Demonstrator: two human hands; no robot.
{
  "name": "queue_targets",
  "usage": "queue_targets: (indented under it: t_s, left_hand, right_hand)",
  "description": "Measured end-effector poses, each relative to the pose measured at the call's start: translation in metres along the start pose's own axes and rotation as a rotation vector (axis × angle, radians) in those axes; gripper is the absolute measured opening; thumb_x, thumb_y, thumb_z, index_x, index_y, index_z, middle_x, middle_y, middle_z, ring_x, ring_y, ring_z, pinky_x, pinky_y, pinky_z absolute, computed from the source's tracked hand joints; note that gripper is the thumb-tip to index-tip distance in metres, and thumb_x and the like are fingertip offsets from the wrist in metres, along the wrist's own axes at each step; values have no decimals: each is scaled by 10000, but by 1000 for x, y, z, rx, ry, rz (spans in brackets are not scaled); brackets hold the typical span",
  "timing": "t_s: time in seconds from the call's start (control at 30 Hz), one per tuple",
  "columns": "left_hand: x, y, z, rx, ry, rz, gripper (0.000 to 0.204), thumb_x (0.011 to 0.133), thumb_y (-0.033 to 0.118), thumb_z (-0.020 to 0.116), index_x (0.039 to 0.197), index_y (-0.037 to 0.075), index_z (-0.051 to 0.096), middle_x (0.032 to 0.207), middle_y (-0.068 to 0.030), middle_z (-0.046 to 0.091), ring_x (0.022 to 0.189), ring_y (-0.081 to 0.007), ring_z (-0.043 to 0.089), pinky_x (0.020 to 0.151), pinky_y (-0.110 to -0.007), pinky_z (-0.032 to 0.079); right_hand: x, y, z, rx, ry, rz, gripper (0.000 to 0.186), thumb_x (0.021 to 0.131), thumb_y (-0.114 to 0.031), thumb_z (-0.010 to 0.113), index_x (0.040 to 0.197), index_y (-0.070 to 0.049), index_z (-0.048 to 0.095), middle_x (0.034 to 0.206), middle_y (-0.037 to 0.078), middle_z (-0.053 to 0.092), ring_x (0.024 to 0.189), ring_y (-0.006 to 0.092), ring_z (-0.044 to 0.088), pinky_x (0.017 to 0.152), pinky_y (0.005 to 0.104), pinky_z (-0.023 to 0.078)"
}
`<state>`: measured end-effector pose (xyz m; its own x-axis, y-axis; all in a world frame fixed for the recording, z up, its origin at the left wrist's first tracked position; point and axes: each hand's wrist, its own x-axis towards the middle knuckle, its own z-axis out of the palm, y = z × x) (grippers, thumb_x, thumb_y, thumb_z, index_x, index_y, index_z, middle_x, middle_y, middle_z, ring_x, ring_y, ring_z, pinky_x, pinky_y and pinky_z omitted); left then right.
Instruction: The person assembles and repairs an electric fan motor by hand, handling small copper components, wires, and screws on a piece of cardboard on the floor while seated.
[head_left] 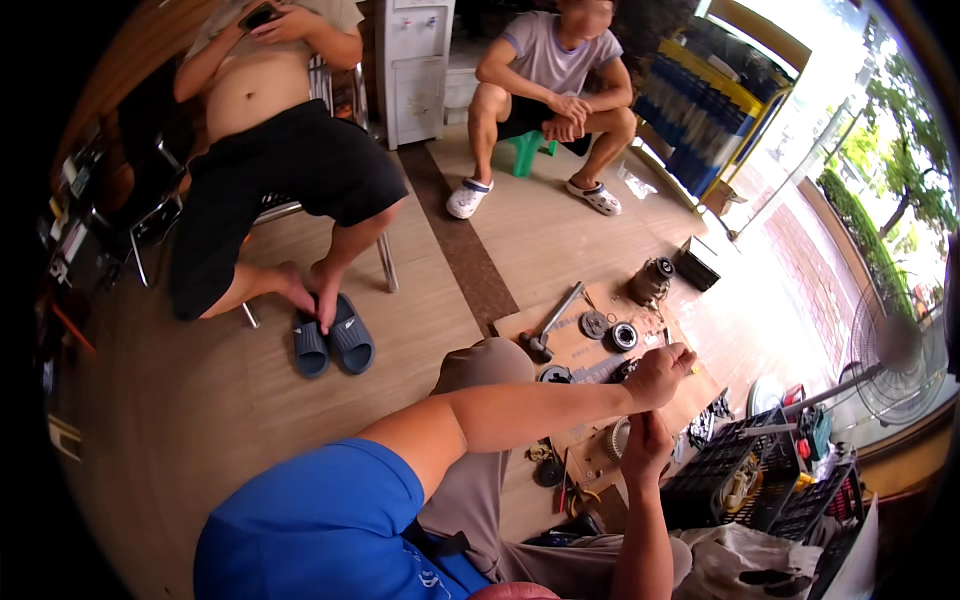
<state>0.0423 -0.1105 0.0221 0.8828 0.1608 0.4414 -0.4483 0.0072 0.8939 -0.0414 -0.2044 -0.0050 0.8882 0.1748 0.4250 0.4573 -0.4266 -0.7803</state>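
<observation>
My left hand is closed, its fingers curled, above a flat piece of cardboard on the floor. Just below it my right hand is closed too, near the left wrist. Whatever is between the fingers of either hand is hidden or too small to name. On the cardboard lie a hammer, a dark round disc and a metal ring with a dark rim. A toothed metal part is partly covered by my right hand. At the far edge stands a cylindrical metal machine part.
Black plastic crates with loose parts stand at the right, beside a standing fan. A black box is past the cardboard. One person sits at the left above slippers; another sits on a green stool.
</observation>
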Motion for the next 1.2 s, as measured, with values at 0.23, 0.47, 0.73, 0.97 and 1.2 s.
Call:
queue_targets:
  t_s: [0.23,0.47,0.73,0.97,1.2]
  left_hand:
    - [-4,19,-9,-132,-74,-188,217,966,157,553,803,18,523,678,-45,497,674,-96,427,629,-288,400]
    - [5,-2,-16,-309,-73,-315,298,1017,277,505,814,65,550,603,60,450,528,-22,362,464,-223,302]
    - [1,-5,-5,-181,-98,-264,371,1025,296,487,769,30,527,600,5,484,545,-85,418,505,-277,366]
    - [-2,-3,-11,-511,-197,-522,337,1046,373,406,827,119,442,574,59,348,430,-46,298,384,-218,263]
    - [9,1,-24,-794,-119,-700,367,1057,400,328,798,156,420,541,65,315,388,-51,257,351,-225,233]
  right_hand:
    - [1,-11,0,-10,-16,-8,113,934,-14,574,1002,41,646,825,87,676,772,89,563,709,271,474]
    - [6,0,5,-86,-12,-62,192,883,-3,610,1074,-9,625,811,146,618,687,239,588,656,314,478]
    - [0,5,-5,-90,1,-42,247,870,-10,632,1116,4,623,786,162,612,640,267,597,591,320,469]
    - [-3,2,0,-121,14,-64,264,865,-6,637,1127,15,611,802,178,612,664,317,606,608,354,482]
    - [-3,6,-5,-172,1,-43,287,876,-46,636,1161,-13,627,918,192,663,781,335,657,679,363,511]
